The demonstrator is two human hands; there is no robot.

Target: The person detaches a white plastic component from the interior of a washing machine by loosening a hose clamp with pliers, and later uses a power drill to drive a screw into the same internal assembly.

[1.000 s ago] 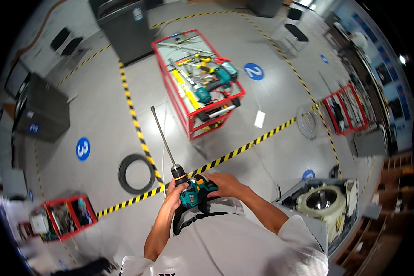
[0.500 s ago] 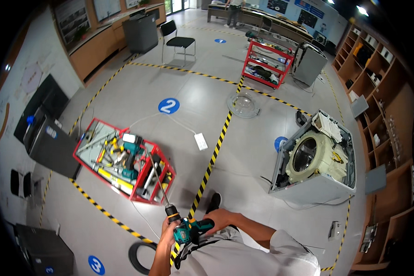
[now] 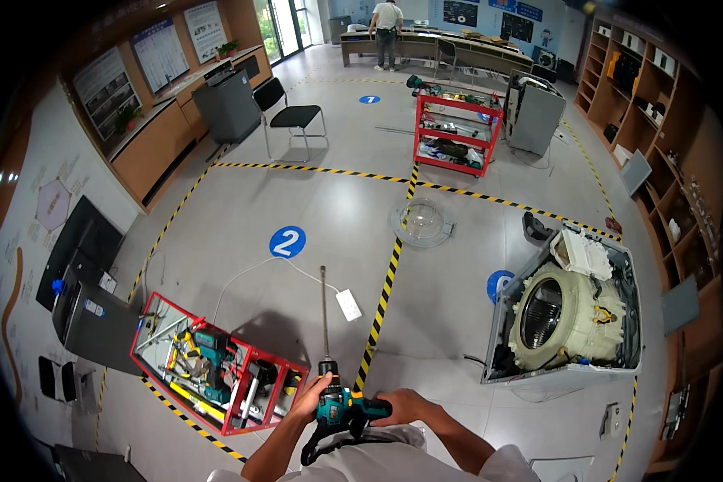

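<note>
In front of my body I hold a teal and black cordless drill [image 3: 332, 410] with both hands. My left hand [image 3: 307, 402] is wrapped round its front part, beside the black chuck [image 3: 327, 367]. My right hand [image 3: 406, 405] is closed on the handle, which points to the right. A long thin bit [image 3: 324, 313] sticks out of the chuck and points away from me over the floor. To the left, a red tool cart [image 3: 147, 325] carries another drill [image 3: 211, 347] and several hand tools.
On the right lies an opened washing machine [image 3: 628, 365] with its tub [image 3: 530, 345] exposed. A clear round door [image 3: 422, 225] and a white power strip [image 3: 349, 305] with a cord lie on the floor. Farther off are a chair [image 3: 296, 116], a second red cart [image 3: 458, 104] and a person [image 3: 386, 32].
My view has tilted up, showing more of the far room. The drill's bit has swung from leaning left to pointing nearly straight ahead. Both hands keep hold of the drill.
</note>
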